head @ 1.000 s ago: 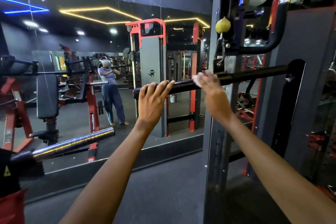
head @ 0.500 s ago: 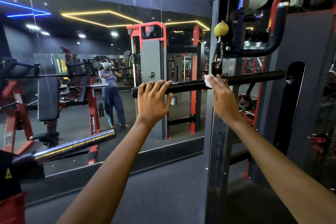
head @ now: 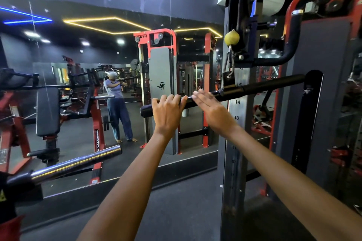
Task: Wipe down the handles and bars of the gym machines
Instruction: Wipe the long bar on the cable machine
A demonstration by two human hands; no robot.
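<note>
The head view looks forward and down past two bare forearms to a black cable bar [head: 260, 86], a straight attachment that hangs from a carabiner [head: 229, 63] on the machine's numbered upright [head: 237, 111] and slopes down to the left, its free end [head: 146, 110] nearest the wall mirror [head: 82, 92]. The left hand [head: 167, 112] is clenched round the bar near that free end, fingers curled over the top; since the bar hangs from a single clip and would probably swing under any rubbing, this grip looks meant to steady it. The right hand [head: 212, 106] lies on the bar just beside the left, fingers straight and pressed flat along the shaft, released rather than curled; a wiping cloth may be under the palm, but none shows, so whether it presses one cannot be told. The flat palm suits sliding pressure along the bar, and the wipe seems to be working the stretch between the left hand and the clip, with the long right-hand part of the bar likely yet to be done. Above the clip sit a yellow stopper ball [head: 232, 38] and a curved black padded handle [head: 290, 45], presumably also to be wiped. At lower left a chrome barbell sleeve [head: 78, 163] juts toward the mirror, which reflects the person [head: 117, 103] standing with both arms raised.
</note>
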